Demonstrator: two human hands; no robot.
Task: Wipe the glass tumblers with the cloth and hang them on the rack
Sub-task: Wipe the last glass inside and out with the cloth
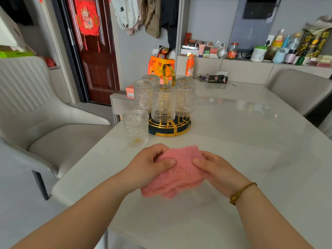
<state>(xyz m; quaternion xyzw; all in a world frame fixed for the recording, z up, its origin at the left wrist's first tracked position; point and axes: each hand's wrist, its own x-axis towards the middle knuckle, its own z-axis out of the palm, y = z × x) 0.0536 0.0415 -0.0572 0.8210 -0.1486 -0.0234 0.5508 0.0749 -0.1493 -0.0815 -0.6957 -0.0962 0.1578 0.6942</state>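
A fluffy pink cloth [181,169] is held between both hands just above the white table [233,132]. My left hand [149,164] grips its left side, thumb on top. My right hand [215,168] pinches its right side. One embossed glass tumbler [135,127] stands upright on the table, left of the rack. The round gold and dark rack [170,127] carries several tumblers [163,103] hung upside down on its pegs, around a gold handle [168,72].
Grey chairs stand at the left [41,112] and far right [298,87]. At the table's far end lie a tissue pack [217,79], keys, an orange bottle [189,65] and an orange bag [159,65]. A cluttered shelf runs behind.
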